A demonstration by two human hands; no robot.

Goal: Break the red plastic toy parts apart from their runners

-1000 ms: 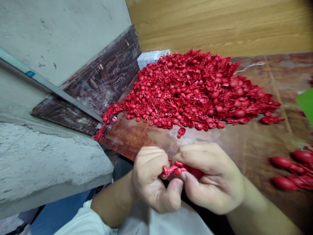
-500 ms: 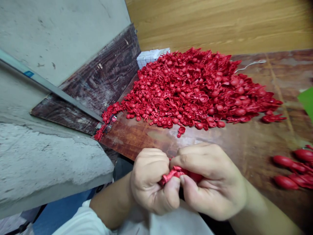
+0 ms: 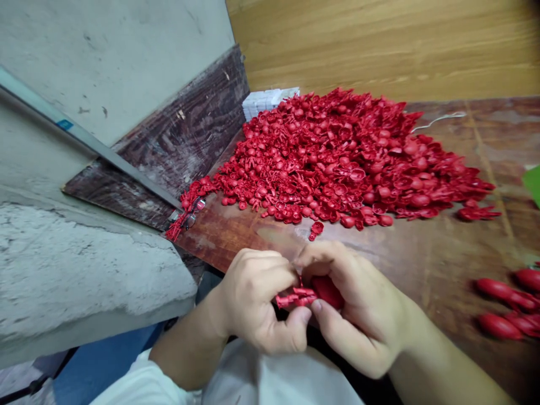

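Red moulded piece (image 3: 295, 298) & heaped parts (image 3: 337, 157) are showing solid crimson, w/ the bench top (image 3: 422, 247) showing mottled rust-brown streaks. Wood panel (image 3: 379, 45) is showing golden grain lines, dark board (image 3: 181, 129) showing brown-black streaks. Grey plaster ledge (image 3: 84, 264) is showing pale blotches & dark cracks, sleeve (image 3: 143, 382) showing plain white.

The hands (image 3: 350, 304) partly hide the red plastic piece (image 3: 327, 291) between them.
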